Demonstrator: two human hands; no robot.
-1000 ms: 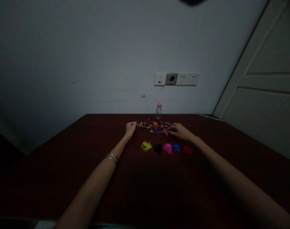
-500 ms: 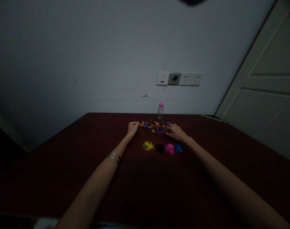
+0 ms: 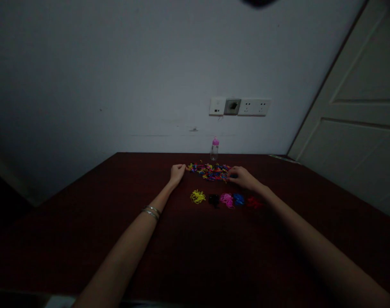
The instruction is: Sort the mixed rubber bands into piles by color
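A mixed pile of small coloured rubber bands lies toward the back of the dark red table. My left hand rests at the pile's left edge, fingers closed in a pinch; anything between them is too small to make out. At the right edge, my right hand has its fingers curled down among the bands, and what its fingertips hold cannot be made out. Nearer me lie sorted heaps in a row: yellow bands, black bands, pink bands, blue bands and red bands.
Behind the pile a clear bottle with a pink cap stands upright near the wall. Sockets are set in the wall above it. A white panelled door is at the right. The table extends toward me.
My right hand has shifted slightly right, away from the pile's middle, and the red heap shows more fully. My left hand stays in place. The view has moved a little.
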